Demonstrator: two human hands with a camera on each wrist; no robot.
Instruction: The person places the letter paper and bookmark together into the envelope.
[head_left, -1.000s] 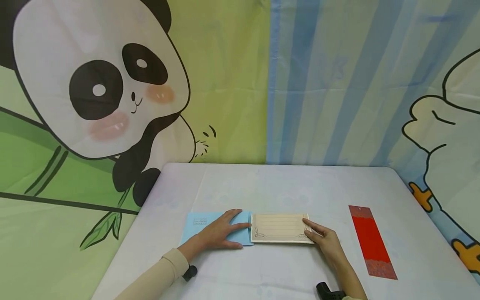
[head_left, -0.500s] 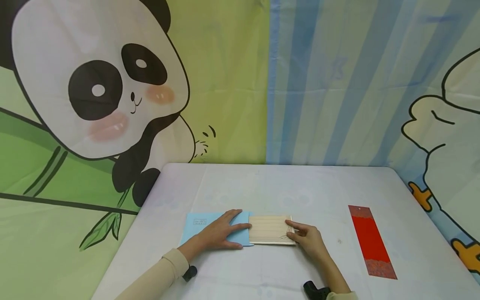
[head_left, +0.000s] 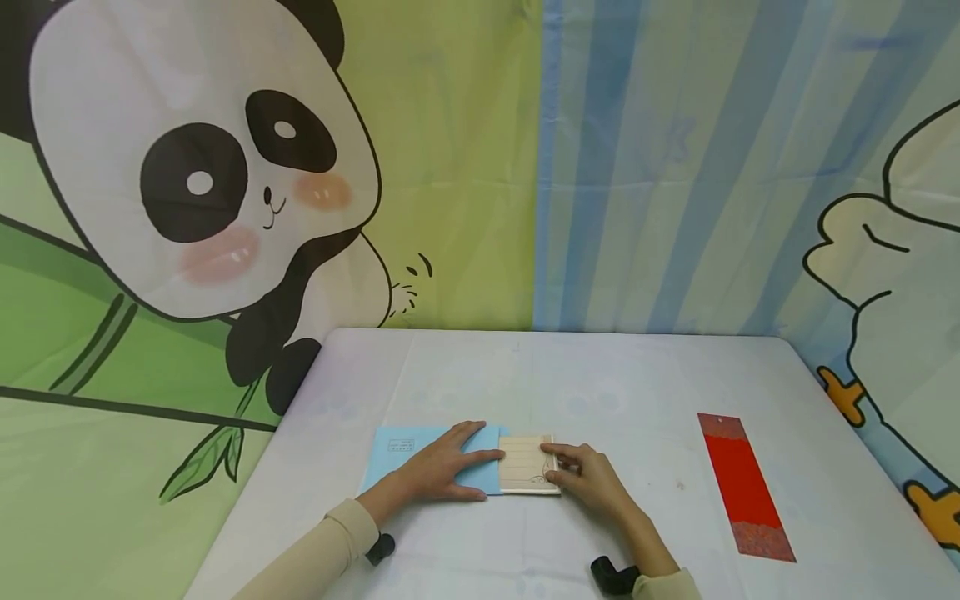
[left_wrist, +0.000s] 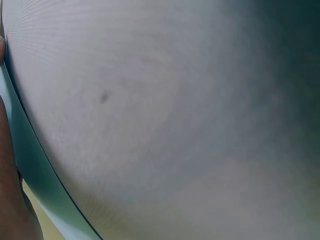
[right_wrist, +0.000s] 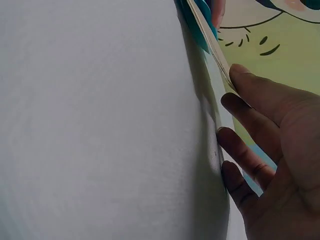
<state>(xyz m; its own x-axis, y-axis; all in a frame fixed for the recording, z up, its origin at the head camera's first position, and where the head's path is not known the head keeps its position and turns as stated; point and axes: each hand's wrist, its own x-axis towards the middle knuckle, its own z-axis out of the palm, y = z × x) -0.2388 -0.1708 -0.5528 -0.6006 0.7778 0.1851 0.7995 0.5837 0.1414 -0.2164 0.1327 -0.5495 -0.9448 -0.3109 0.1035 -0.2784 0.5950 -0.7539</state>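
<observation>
A pale blue envelope [head_left: 388, 468] lies on the table, its open end to the right. Fingers spread, my left hand [head_left: 441, 465] presses on top of it; the left wrist view catches only part of that hand [left_wrist: 11, 185] beside the envelope [left_wrist: 37, 165]. A cream lined note card [head_left: 523, 463] with an ornamental corner sticks out of the envelope, its left part hidden inside. My right hand [head_left: 598, 485] pinches its right end between thumb and fingers. In the right wrist view the card [right_wrist: 212, 47] shows edge-on as a thin layered stack at the thumb tip.
A long red strip [head_left: 746, 483] with patterned ends lies at the right side of the white table [head_left: 600, 383]. Behind the table hangs a cloth backdrop [head_left: 465, 167] with a cartoon panda. A black wrist-worn device [head_left: 613, 575] is at the right wrist.
My right hand has moved left with the note card, which has slid further into the envelope, so less of it shows. My left hand has stayed in place on the envelope.
</observation>
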